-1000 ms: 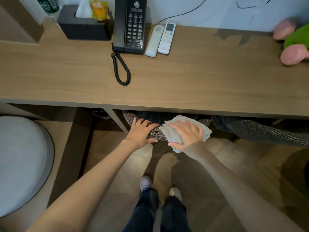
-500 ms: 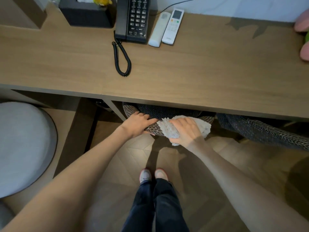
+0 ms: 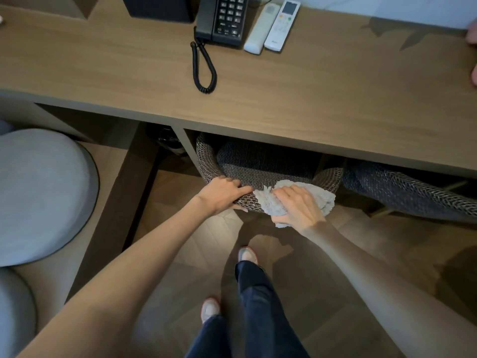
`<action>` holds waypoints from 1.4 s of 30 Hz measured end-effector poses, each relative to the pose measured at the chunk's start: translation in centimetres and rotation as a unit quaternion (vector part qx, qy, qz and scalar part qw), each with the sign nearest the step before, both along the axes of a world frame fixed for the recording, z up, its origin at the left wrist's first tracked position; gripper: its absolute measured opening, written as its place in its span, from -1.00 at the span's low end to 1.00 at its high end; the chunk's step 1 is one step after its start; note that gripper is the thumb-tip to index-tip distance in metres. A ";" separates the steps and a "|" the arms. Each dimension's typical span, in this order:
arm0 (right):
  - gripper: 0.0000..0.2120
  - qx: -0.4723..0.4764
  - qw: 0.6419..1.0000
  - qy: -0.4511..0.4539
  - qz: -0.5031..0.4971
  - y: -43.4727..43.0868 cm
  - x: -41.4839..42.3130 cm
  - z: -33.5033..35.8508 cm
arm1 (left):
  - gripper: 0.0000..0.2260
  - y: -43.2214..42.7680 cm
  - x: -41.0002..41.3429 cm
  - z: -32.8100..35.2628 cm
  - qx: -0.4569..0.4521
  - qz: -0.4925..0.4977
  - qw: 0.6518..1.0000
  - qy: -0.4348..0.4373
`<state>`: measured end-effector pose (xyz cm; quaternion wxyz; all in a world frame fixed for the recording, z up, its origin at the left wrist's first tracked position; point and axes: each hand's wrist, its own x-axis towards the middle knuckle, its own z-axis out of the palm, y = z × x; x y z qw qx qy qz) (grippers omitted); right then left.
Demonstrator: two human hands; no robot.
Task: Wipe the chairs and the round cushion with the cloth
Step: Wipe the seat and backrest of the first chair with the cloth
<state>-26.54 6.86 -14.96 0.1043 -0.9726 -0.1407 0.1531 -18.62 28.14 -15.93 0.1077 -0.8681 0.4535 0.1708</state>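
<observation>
Left grip (image 3: 223, 193) on chair (image 3: 258, 164), right grip (image 3: 299, 205) — seemingly — clutching cloth (image 3: 324, 196)

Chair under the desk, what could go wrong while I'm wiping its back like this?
1. The chair is tucked under the desk, so the seat may get missed and knuckles could hit the desk edge.
2. The cloth is bunched in the right hand, so it may skip parts of the rim.
3. Pulling with the left hand could bump the second chair.
</observation>
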 end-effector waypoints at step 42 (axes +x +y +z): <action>-0.37 0.043 0.994 0.067 0.073 20.3 -36.1 1.5 | -0.46 20.8 -41.0 3.1 -0.097 0.261 0.952 0.128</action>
